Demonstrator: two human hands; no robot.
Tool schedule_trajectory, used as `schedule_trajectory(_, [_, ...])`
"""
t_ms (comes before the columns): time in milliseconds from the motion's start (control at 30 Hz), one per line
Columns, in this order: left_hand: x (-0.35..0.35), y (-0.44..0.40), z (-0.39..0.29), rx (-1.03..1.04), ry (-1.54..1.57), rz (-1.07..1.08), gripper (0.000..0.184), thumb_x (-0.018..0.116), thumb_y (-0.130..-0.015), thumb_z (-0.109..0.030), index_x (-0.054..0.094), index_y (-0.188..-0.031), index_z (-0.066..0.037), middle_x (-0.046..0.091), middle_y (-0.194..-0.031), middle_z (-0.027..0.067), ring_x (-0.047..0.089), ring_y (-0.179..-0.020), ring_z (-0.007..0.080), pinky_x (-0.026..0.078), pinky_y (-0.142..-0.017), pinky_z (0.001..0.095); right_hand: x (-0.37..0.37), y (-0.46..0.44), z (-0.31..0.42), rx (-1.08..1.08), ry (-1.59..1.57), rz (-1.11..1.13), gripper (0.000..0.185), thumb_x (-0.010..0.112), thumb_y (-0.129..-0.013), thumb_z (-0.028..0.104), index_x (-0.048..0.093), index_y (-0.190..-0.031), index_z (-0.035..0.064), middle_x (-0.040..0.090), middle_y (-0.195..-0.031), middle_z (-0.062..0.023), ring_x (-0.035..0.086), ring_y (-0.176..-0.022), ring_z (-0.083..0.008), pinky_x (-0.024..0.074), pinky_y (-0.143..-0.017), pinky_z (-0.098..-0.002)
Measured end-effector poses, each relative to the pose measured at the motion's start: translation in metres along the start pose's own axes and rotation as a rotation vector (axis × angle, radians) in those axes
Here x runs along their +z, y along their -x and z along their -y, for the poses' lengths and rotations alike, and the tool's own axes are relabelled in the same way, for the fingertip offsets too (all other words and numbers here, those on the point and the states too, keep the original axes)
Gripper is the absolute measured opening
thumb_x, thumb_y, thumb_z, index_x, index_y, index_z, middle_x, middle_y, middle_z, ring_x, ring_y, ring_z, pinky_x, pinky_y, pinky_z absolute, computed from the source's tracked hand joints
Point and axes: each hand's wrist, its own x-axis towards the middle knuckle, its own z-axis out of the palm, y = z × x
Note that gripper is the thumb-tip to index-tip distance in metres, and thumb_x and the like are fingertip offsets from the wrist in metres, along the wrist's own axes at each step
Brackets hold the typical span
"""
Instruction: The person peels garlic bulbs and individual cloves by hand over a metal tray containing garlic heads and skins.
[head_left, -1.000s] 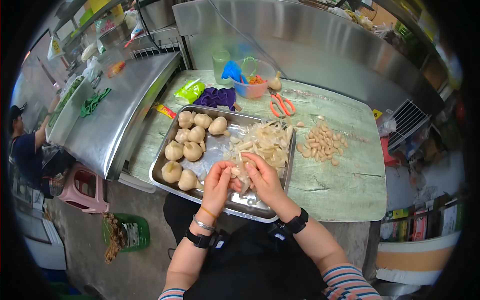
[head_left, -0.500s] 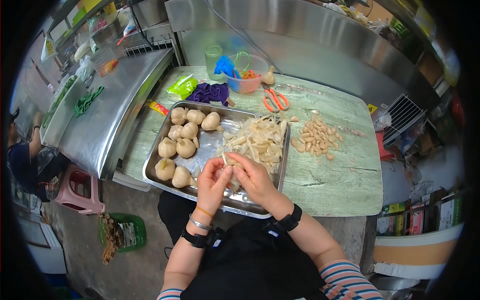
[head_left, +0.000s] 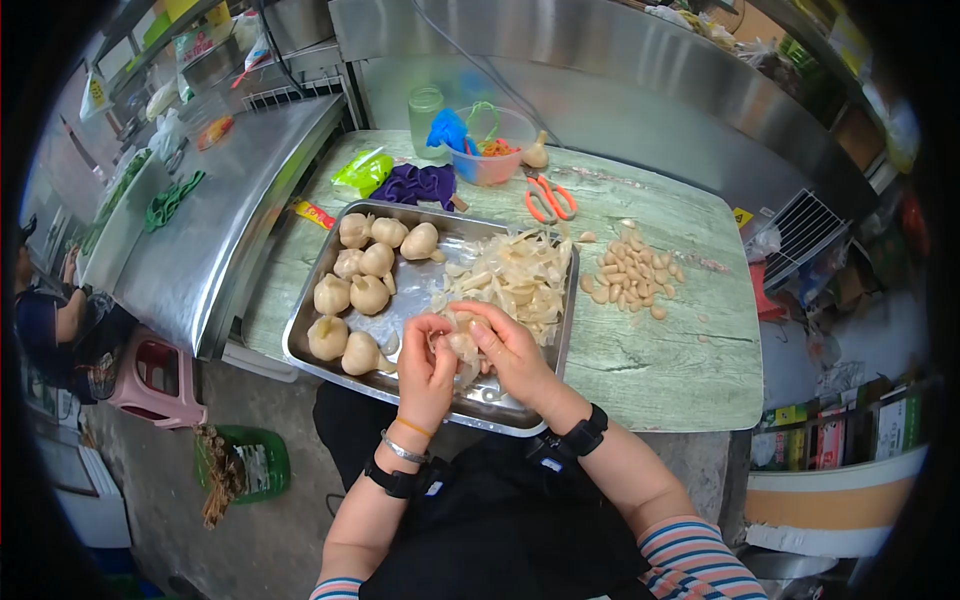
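Observation:
My left hand [head_left: 426, 368] and my right hand [head_left: 512, 352] meet over the front of a metal tray [head_left: 375, 388]. Between them is a partly peeled garlic bulb [head_left: 463, 343], its papery skin loose and the fingers of both hands closed around it. My fingers partly cover the bulb. Whole garlic bulbs [head_left: 369, 294] sit along the tray's left side. A heap of garlic skins [head_left: 510, 280] fills the right part, just beyond my hands. On the table to the right lies a pile of peeled garlic cloves [head_left: 632, 272].
Orange-handled scissors [head_left: 550, 198], a plastic bowl [head_left: 492, 165], a glass jar [head_left: 426, 120] and a purple cloth [head_left: 415, 184] lie behind the tray on the green table [head_left: 670, 365]. A steel counter [head_left: 235, 200] stands left. Another person [head_left: 60, 325] is at far left, beside a pink stool [head_left: 160, 385].
The fingers of my left hand have drawn slightly apart from the right thumb, and more loose skin shows between my hands. At far left, the other person's arm has shifted.

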Motion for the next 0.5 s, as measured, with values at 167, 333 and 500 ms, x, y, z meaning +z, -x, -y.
schedule_trajectory(167, [-0.001, -0.003, -0.022, 0.133, -0.187, 0.239, 0.019, 0.036, -0.093, 0.000, 0.053, -0.101, 0.001, 0.049, -0.104, 0.0070, 0.053, -0.074, 0.0106, 0.049, -0.064, 0.0223, -0.004, 0.001, 0.001, -0.047, -0.007, -0.052, 0.036, 0.044, -0.099, 0.028, 0.049, -0.128, 0.0085, 0.055, -0.085, 0.0040, 0.043, -0.064, -0.0008, 0.0371, -0.055, -0.0161])
schedule_trajectory(333, [-0.003, -0.005, -0.013, -0.024, -0.051, 0.301, 0.014, 0.040, -0.088, 0.005, 0.052, -0.093, 0.000, 0.047, -0.103, 0.0094, 0.055, -0.080, 0.0125, 0.052, -0.066, 0.0232, -0.003, 0.001, -0.005, -0.010, 0.035, -0.081, 0.035, 0.046, -0.098, 0.027, 0.051, -0.127, 0.0075, 0.054, -0.081, 0.0044, 0.042, -0.062, -0.0008, 0.0358, -0.054, -0.0155])
schedule_trajectory(500, [-0.011, -0.007, -0.002, -0.237, 0.422, 0.325, 0.006, 0.045, -0.088, 0.003, 0.047, -0.089, -0.003, 0.046, -0.100, 0.0056, 0.054, -0.084, 0.0123, 0.053, -0.069, 0.0242, 0.001, 0.002, 0.001, -0.046, 0.076, -0.085, 0.033, 0.046, -0.098, 0.025, 0.052, -0.126, 0.0072, 0.053, -0.077, 0.0042, 0.042, -0.060, -0.0016, 0.0372, -0.054, -0.0170])
